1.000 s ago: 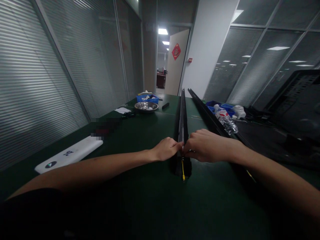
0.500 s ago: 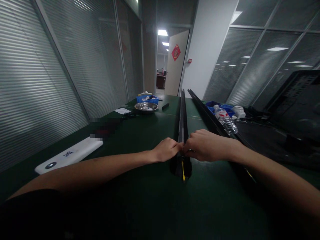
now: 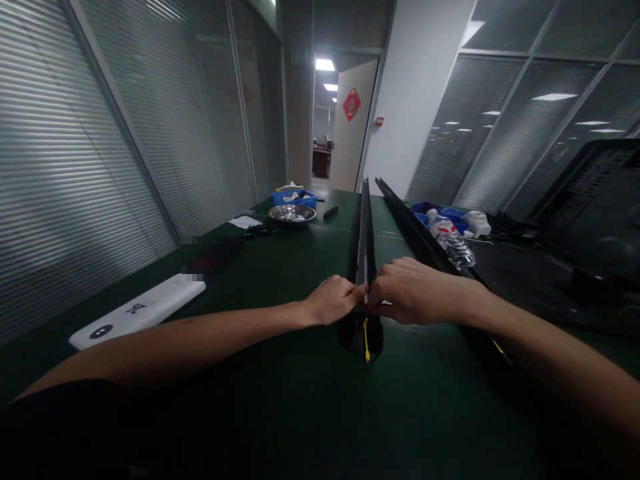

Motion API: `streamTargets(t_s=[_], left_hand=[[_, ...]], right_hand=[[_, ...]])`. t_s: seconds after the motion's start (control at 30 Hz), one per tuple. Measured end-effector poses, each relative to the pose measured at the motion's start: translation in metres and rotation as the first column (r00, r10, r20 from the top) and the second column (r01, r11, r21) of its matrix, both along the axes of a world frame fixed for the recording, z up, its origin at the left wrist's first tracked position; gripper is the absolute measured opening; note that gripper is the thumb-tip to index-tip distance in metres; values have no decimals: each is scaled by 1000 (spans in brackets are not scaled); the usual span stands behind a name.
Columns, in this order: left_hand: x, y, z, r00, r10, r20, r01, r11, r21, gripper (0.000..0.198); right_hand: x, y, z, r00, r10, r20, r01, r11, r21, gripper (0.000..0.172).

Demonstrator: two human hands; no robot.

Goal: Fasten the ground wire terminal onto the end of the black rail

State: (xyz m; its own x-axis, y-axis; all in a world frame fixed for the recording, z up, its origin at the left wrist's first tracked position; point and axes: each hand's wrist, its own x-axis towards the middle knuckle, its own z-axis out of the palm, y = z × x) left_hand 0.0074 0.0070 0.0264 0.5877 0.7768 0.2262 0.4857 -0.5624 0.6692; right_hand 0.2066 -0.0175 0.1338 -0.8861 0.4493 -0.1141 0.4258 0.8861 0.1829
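Note:
A long black channel-shaped bar runs away from me down the table. At its near end my left hand reaches in from the left, fingers bent and tips closed at the bar. My right hand meets it from the right, its fingers curled in a pinch over the same spot. Whatever lies between the fingertips is hidden. Just below the hands, a short yellow cable sticks out of the bar's near end towards me. A second black bar lies to the right, partly behind my right forearm.
The green table holds a metal bowl and a blue bin at the far left. A white device lies by my left forearm. To the right are a plastic bottle, blue bins and a large black panel.
Almost nothing differs. Both hands stay at the near end of the bar, and my right fingers have shifted very slightly.

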Motion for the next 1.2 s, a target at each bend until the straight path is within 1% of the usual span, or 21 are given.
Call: streamTargets(t_s=[0.17,0.33,0.5,0.63,0.87,1.07,1.2], left_hand=[[-1,3,-2,1000,-22,18,23,1000,-2,71],[0,3,-3,999,4,34,-3,1000,-8,69],[0,2,0,1000,8,7,-8,1000,-17,67],[1,1,1,1000,-1,7,1,1000,-2,65],[2,1,1,1000,18,-4,-18,1000,-8,70],[0,0,1,1000,-3,-5,3,1000,-8,72],[0,1,0,1000,-8,12,9,999,-38,71]], right_hand=[[-2,1,-1,1000,-15,25,15,1000,6,20],[0,2,-2,1000,-8,27,8,1000,20,19],[-2,1,-3,999,-30,36,28,999,40,17],[-3,2,-1,1000,-26,18,26,1000,6,17],[1,1,2,1000,21,-1,-21,1000,4,18],[0,1,0,1000,2,-11,-2,1000,-3,18],[0,1,0,1000,-7,0,7,1000,2,19]])
